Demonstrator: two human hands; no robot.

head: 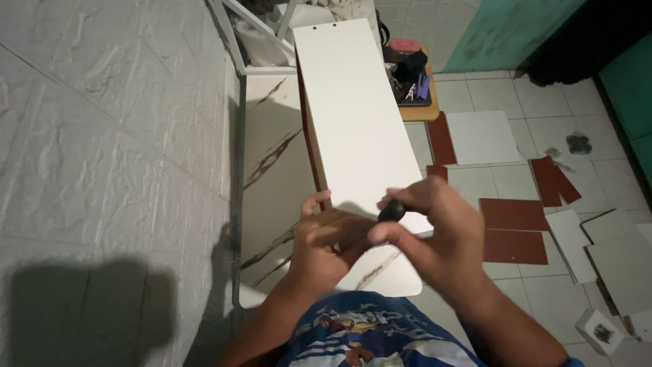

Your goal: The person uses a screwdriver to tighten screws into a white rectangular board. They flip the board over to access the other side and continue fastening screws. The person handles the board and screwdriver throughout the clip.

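- Fingers of the right hand (435, 228) pinch a small black knob-like tool (392, 211); left hand (324, 241) curls against the near end of the white board (356, 115).
- Board looks stiff, smooth, light; likely best gripped along its long edges.

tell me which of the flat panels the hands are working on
The long white panel standing on edge by the wall, with the left hand and right hand at its near end; the other white and reddish-brown panels lie flat on the floor.

A small white box (600, 331) with a dark print on its face is seen on the floor tiles, lower right.
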